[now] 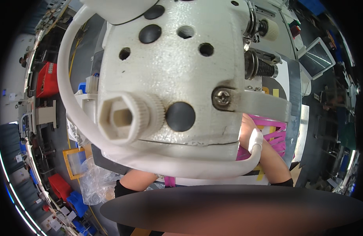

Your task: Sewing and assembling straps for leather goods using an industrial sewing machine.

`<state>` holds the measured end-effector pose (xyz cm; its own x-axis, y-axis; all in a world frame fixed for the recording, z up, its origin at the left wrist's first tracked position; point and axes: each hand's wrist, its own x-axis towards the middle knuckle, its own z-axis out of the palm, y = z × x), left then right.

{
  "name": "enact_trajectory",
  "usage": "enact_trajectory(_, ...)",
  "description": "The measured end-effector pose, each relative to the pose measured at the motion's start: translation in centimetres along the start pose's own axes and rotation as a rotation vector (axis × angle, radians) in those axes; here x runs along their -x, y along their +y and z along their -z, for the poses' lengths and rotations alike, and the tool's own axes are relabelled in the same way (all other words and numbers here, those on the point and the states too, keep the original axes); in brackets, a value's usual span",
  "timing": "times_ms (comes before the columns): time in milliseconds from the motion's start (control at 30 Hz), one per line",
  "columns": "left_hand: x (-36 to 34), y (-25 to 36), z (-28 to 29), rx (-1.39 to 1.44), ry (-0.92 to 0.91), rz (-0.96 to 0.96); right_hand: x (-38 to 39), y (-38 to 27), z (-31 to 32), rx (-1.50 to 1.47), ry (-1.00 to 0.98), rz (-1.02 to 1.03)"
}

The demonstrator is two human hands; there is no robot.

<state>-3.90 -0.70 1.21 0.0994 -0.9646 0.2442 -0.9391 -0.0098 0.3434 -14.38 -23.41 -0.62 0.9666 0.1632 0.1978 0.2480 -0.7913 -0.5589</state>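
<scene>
Sewing machine head blocks view; right hand on magenta fabric beneath. Left hand hidden; fingers' grip indeterminable.

Both forearms are shown bare below short black sleeves: the left sleeve ends near the elbow, the right sleeve likewise; the hands are mostly hidden, no gloves being seen
</scene>
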Motion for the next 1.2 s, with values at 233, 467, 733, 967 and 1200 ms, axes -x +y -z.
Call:
enact_trajectory(233, 2.9, -1.0, -3.5, 0.030, 0.058, 0.059, -0.6, -0.6, 0.9, 0.018, 0.045, 0.062)
enact_trajectory(467, 2.7, -0.4, -4.5, -0.265, 0.131, -0.018, -0.8, -1.3, 0.8, 0.070, 0.124, 0.034)
enact_trajectory(733, 1.1, -0.8, -0.2, 0.089, -0.037, -0.042, -0.8, -0.6, 0.7, 0.094, 0.121, 0.111)
enact_trajectory(967, 1.7, -0.6, -0.6, 0.398, -0.580, 0.192, -0.6, -0.6, 0.0, 0.027, 0.146, 0.067)
enact_trajectory(1200, 1.6, -0.8, -3.2, -0.138, 0.149, -0.049, 0.3, -0.8, 0.5, 0.094, 0.094, 0.022)
